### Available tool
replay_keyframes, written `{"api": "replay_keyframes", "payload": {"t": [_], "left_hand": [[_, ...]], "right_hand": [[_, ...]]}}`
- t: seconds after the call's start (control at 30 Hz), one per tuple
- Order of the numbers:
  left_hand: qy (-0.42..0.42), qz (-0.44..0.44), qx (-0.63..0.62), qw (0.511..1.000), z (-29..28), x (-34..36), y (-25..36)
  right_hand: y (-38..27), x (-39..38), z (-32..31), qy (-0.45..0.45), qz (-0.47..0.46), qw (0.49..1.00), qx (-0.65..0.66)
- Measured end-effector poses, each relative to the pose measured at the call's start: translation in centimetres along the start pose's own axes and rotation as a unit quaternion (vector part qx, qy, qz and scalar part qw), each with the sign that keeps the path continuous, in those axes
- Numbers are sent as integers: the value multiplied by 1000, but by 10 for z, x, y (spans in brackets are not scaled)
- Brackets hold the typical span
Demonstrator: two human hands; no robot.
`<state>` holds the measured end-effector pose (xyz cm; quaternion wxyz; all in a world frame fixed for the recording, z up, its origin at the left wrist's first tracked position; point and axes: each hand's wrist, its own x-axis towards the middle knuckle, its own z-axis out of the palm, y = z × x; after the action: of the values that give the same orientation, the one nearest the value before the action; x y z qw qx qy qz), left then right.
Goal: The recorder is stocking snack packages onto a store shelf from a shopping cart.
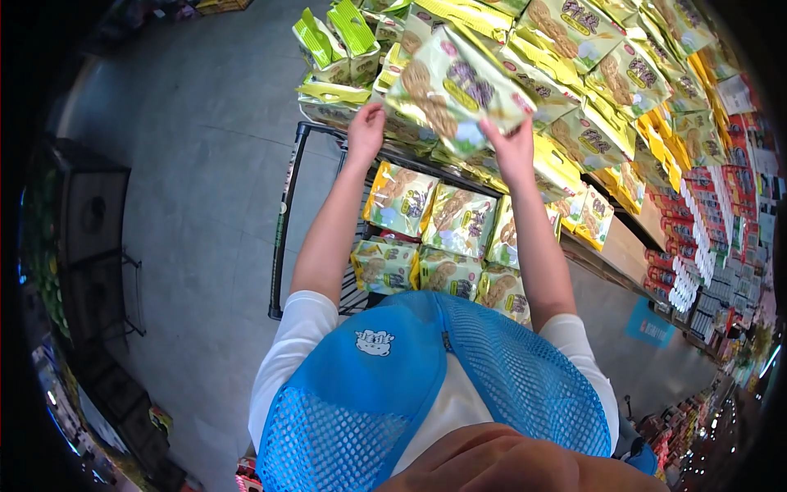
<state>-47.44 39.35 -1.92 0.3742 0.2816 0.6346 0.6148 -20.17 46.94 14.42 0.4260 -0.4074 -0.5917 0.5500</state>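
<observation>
A pale green bag of cookies (459, 90), with pictured biscuits and a purple print, is tilted in front of me above the stacked display. My right hand (512, 148) grips its lower right corner, thumb on the front face. Beside the bag's lower left corner is my left hand (366, 129), its fingers curled closed; whether they pinch the bag's edge is hard to see. Below my arms, a dark wire cart (283, 205) holds similar cookie bags (461, 220) in rows, partly hidden by my right forearm.
Heaped cookie bags (590, 135) with yellow and green tops fill the display ahead and to the right. Red packages (680, 238) line a shelf farther right. Dark crates (94, 205) stand at the left, across the grey floor (205, 164).
</observation>
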Motion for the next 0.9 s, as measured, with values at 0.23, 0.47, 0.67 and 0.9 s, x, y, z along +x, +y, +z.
{"api": "replay_keyframes", "payload": {"t": [0.23,0.47,0.67,0.9], "left_hand": [[108,205,110,967,17,11,98],[33,254,228,939,18,11,105],[51,274,256,926,11,11,90],[84,242,209,944,2,-31,73]], "right_hand": [[10,88,40,-24,-7,959,-283],[32,57,54,8,-27,930,-368],[40,3,29,42,-38,940,-335],[91,-145,-54,121,101,963,-219]]}}
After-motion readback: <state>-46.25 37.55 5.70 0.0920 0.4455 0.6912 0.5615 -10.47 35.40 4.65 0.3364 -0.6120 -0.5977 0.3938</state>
